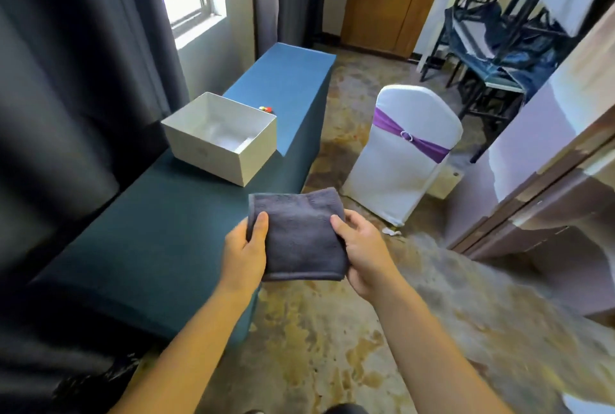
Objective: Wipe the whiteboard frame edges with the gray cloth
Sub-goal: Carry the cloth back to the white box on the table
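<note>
A folded gray cloth point(299, 234) is held flat in front of me, above the corner of a blue-covered table. My left hand point(244, 255) grips its left edge with the thumb on top. My right hand point(364, 255) grips its right edge the same way. At the far right a large glossy panel point(545, 154) with brown edge strips leans across the view; I cannot tell whether it is the whiteboard.
A long table with a blue cover point(159, 247) runs along the dark curtains on the left. An open white box point(221, 139) stands on it. A white-covered chair with a purple sash point(406, 154) stands on the patterned floor ahead. Stacked dark chairs point(492, 57) fill the back right.
</note>
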{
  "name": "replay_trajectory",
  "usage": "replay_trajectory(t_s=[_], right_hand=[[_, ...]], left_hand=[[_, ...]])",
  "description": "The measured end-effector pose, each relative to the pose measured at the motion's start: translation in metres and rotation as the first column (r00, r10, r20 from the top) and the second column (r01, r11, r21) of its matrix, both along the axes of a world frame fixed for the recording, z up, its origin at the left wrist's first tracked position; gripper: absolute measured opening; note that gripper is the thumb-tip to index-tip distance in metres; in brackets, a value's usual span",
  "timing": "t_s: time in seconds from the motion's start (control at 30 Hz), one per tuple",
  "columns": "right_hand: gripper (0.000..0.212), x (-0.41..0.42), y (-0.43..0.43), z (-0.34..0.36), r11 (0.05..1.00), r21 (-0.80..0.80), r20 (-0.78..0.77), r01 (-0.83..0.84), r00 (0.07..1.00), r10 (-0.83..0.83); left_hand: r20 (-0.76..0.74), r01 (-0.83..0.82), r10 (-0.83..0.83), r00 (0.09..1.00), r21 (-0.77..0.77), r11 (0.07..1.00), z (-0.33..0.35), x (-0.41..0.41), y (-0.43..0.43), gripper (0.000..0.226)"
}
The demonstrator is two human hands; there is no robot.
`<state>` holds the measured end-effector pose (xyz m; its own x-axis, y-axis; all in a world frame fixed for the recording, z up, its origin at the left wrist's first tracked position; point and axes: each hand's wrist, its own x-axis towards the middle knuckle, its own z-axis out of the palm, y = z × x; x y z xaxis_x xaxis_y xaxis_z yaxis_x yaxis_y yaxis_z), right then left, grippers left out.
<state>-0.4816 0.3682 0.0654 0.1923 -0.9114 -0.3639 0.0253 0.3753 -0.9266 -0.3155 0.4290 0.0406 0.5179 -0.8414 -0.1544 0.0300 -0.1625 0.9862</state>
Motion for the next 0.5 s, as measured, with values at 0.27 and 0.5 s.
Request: replay_trajectory(t_s=[0.27, 0.5], right_hand=[[0.017, 0.005, -0.227, -0.032, 0.990, -0.045, 0.011, -0.136, 0.991, 0.136], [0.016, 0.089, -0.356, -0.023, 0.876, 0.041, -0.081, -0.480, 0.873, 0.481]], left_hand=[[-0.027, -0.107, 0.107, 0.994, 0.011, 0.994, -0.014, -0.004, -0.203, 0.031], [-0.029, -0.436, 0.440, 0.898, 0.089, 0.896, -0.007, 0.033, -0.279, 0.023]])
